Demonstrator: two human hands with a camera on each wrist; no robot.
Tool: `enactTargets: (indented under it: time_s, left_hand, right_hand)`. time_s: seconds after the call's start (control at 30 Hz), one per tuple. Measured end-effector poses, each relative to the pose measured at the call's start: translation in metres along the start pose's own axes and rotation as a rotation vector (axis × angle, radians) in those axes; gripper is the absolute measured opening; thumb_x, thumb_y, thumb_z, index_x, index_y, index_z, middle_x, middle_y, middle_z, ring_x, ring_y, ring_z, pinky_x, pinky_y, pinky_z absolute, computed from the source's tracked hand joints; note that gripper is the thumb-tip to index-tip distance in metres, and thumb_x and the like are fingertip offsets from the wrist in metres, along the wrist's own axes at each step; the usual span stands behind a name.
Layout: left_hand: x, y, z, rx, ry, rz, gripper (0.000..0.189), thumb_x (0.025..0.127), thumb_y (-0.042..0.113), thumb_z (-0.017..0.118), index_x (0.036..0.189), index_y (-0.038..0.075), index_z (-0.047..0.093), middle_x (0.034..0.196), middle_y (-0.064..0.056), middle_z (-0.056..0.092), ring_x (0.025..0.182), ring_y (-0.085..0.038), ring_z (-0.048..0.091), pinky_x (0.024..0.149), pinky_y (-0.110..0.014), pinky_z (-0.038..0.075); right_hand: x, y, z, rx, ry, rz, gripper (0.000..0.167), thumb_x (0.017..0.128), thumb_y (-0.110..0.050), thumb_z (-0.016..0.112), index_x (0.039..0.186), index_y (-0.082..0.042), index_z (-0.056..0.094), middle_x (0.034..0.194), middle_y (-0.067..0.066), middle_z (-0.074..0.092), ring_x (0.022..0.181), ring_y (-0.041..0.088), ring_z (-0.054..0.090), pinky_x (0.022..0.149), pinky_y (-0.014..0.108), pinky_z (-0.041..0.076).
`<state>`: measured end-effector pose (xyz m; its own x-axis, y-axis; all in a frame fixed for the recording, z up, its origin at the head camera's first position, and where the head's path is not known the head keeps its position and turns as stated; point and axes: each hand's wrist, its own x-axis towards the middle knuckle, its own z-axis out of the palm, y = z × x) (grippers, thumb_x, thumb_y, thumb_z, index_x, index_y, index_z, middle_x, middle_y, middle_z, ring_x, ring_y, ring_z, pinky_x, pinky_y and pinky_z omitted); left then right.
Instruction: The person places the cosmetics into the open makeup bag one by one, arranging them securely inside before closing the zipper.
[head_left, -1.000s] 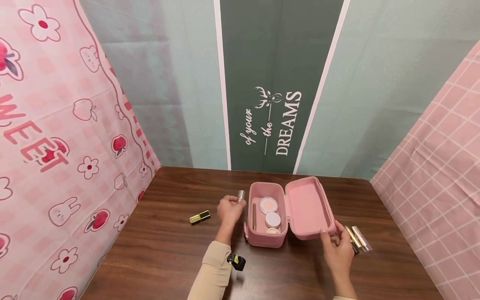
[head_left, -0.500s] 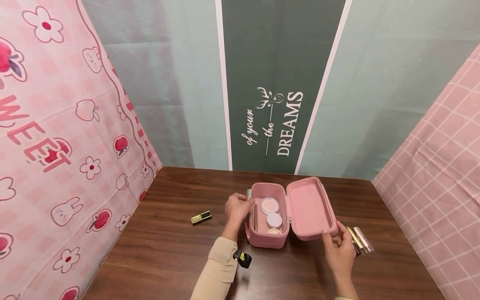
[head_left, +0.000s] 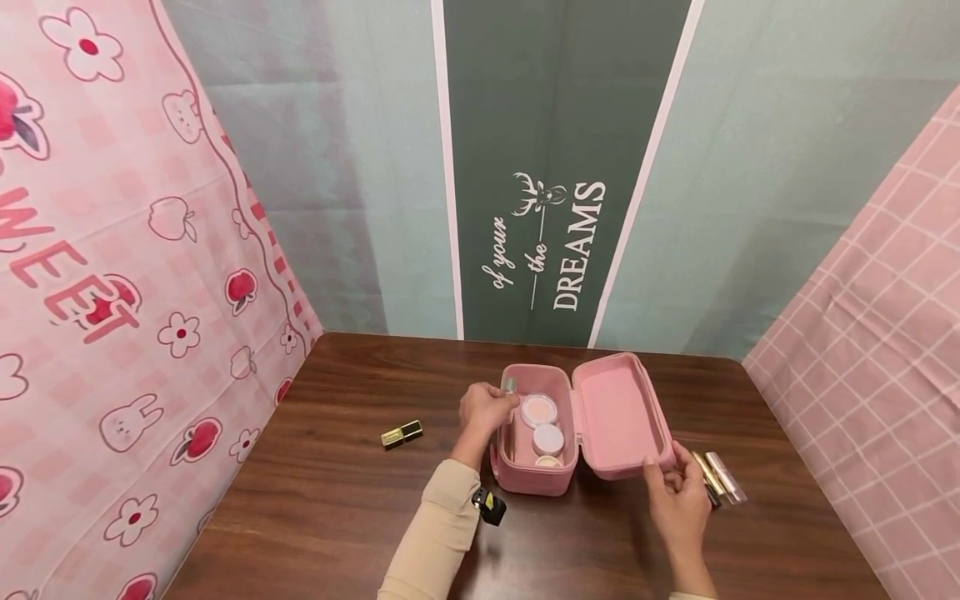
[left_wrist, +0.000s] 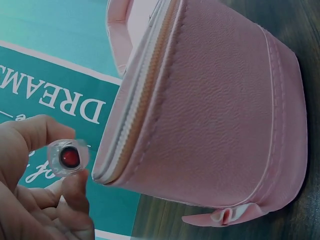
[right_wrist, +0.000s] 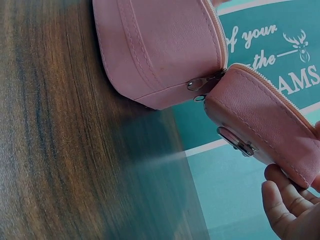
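Observation:
My left hand (head_left: 486,410) pinches a clear-cased lipstick tube (left_wrist: 69,157) between thumb and fingers, over the left rim of a pink cosmetic case (head_left: 534,481). In the left wrist view the tube's end shows a red centre. The case stands unzipped on the table. Inside lie a round compact (head_left: 539,409), a white-lidded jar (head_left: 548,439), a third round item (head_left: 548,461) partly hidden by the front wall, and a slim brown stick. My right hand (head_left: 678,500) grips the near right corner of the opened lid (head_left: 618,417), thumb on the inner edge and fingers beneath.
On the wooden table (head_left: 315,508), a gold-and-black lipstick (head_left: 402,434) lies left of the case. Several cosmetic tubes (head_left: 724,477) lie behind my right hand, partly covered by it. Patterned cloths (head_left: 360,208) hang along the back and both sides.
My left hand has moved right with the lipstick tube, from beside the case to over its left rim. The right hand keeps its hold on the lid.

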<state>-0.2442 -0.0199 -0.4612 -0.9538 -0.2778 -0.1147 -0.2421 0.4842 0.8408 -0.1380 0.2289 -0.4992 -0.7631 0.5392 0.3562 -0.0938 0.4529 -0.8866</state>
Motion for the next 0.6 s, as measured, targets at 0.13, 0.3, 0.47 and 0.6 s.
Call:
enactTargets:
  time_s: [0.13,0.3,0.47,0.6]
  left_hand:
    - [0.001,0.002,0.0,0.027,-0.05,0.019,0.025,0.071,0.033,0.076,0.07,0.01,0.067,0.059,0.002,0.058,0.061,-0.016,0.055,0.053,-0.03,0.043]
    - [0.001,0.006,0.003,0.041,-0.082,0.027,0.028,0.072,0.033,0.075,0.061,0.011,0.063,0.051,0.002,0.057,0.054,-0.014,0.054,0.048,-0.028,0.039]
    - [0.0,0.006,0.004,0.012,-0.074,0.013,0.026,0.072,0.03,0.075,0.061,0.011,0.061,0.05,0.002,0.057,0.051,-0.013,0.055,0.046,-0.027,0.039]
    - [0.0,0.005,0.005,0.025,-0.061,0.016,0.026,0.072,0.029,0.076,0.061,0.01,0.061,0.053,0.0,0.056,0.053,-0.015,0.055,0.045,-0.027,0.04]
  right_hand:
    - [0.003,0.016,0.002,0.011,0.006,-0.022,0.044,0.083,-0.012,0.067,0.124,-0.001,0.054,0.089,0.005,0.056,0.061,-0.005,0.049,0.053,0.008,0.039]
    - [0.003,0.02,0.003,0.108,0.018,-0.053,0.044,0.08,-0.01,0.068,0.12,0.0,0.056,0.087,0.002,0.056,0.061,-0.006,0.049,0.05,0.008,0.038]
    - [0.001,0.01,0.002,0.068,0.016,-0.052,0.044,0.08,-0.01,0.067,0.12,0.002,0.055,0.086,0.0,0.055,0.061,-0.006,0.049,0.051,0.009,0.038]
    - [0.0,0.0,0.0,0.013,0.01,-0.024,0.043,0.082,-0.008,0.066,0.121,0.003,0.055,0.087,-0.002,0.053,0.061,-0.007,0.049,0.053,0.008,0.038]
